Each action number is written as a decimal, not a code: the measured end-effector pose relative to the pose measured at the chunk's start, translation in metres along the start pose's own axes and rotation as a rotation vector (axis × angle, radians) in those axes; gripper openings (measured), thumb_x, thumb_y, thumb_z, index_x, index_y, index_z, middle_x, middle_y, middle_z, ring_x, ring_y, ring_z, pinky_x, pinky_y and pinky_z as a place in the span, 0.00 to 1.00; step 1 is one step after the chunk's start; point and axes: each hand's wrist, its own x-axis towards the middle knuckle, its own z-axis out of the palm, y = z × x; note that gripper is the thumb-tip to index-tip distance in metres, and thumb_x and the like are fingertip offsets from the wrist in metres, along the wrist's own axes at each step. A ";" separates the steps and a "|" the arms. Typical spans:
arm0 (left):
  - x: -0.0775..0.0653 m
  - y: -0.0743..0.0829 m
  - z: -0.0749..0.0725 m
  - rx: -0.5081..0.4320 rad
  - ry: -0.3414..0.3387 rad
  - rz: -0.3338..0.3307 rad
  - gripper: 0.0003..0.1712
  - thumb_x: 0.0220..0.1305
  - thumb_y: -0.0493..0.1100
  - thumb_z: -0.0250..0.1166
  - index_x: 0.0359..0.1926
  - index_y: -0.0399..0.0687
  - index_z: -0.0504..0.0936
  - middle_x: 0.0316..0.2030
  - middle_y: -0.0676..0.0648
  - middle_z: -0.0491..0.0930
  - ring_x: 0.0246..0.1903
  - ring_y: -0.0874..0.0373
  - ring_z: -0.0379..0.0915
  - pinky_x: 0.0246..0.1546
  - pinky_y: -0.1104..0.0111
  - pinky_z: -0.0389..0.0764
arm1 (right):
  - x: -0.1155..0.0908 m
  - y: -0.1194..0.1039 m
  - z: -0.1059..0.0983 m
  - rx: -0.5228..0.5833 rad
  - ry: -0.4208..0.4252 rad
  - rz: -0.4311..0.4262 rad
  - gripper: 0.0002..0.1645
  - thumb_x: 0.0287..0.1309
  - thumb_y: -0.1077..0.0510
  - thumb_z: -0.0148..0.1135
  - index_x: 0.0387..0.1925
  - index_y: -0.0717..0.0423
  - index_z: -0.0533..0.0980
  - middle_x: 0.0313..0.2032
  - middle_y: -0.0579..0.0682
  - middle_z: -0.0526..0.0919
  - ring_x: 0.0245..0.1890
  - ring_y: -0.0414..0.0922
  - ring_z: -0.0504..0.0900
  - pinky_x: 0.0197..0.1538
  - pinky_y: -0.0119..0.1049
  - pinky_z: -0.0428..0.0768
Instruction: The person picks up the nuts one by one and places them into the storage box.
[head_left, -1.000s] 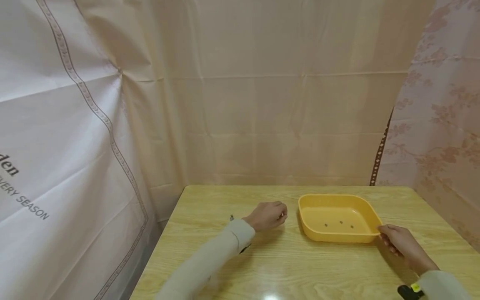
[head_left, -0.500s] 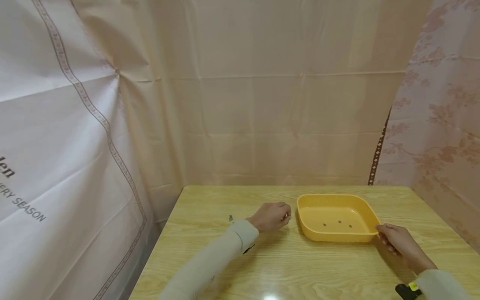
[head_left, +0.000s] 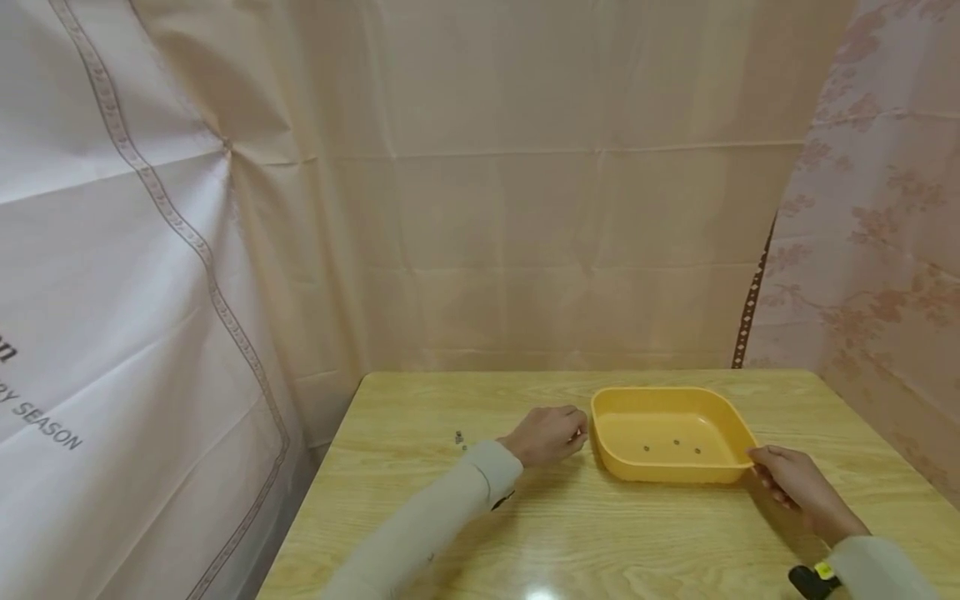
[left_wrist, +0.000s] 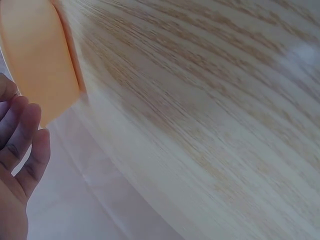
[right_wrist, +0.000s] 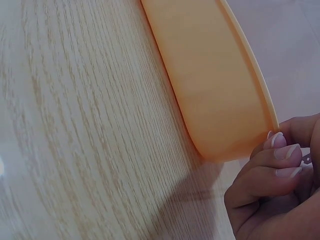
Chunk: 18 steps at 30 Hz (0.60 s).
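Observation:
At the near right corner of a yellow plastic tray (head_left: 671,475), my right hand (head_left: 802,487) pinches the rim between thumb and fingers; the right wrist view shows this grip on the rim (right_wrist: 257,75). My left hand (head_left: 546,436) is beside the tray's left wall, fingers curled and thumb against a fingertip. I cannot tell what, if anything, is between these fingertips (left_wrist: 20,102). Three small ring-like metal pieces, which look like nuts (head_left: 677,442), lie on the tray floor. Several more small metal pieces (head_left: 459,437) lie on the table left of my left hand.
The light wood-grain table (head_left: 600,542) ends in front of a beige cloth (head_left: 525,250). A white printed cloth (head_left: 135,333) hangs at the left, a floral one (head_left: 885,250) at the right. Each wrist wears a dark strap-on device (head_left: 813,581).
My left hand has moved slightly right, closer to the tray's left wall, uncovering more of the small pieces on the table. My right hand keeps its grip on the rim. The view has shifted slightly.

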 end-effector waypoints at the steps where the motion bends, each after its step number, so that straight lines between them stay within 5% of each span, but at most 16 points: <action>1: 0.001 0.001 0.000 -0.004 -0.005 0.000 0.06 0.77 0.46 0.59 0.44 0.54 0.83 0.39 0.57 0.82 0.29 0.72 0.72 0.28 0.83 0.71 | 0.000 0.000 0.000 0.003 0.000 0.002 0.24 0.80 0.44 0.44 0.29 0.52 0.73 0.21 0.41 0.70 0.17 0.36 0.67 0.23 0.31 0.71; 18: 0.013 0.011 0.005 -0.013 0.016 0.017 0.06 0.76 0.46 0.61 0.42 0.54 0.83 0.36 0.58 0.81 0.29 0.72 0.71 0.28 0.84 0.70 | -0.003 -0.002 0.002 0.040 -0.008 -0.002 0.23 0.80 0.47 0.44 0.29 0.53 0.72 0.22 0.42 0.69 0.18 0.36 0.66 0.23 0.31 0.71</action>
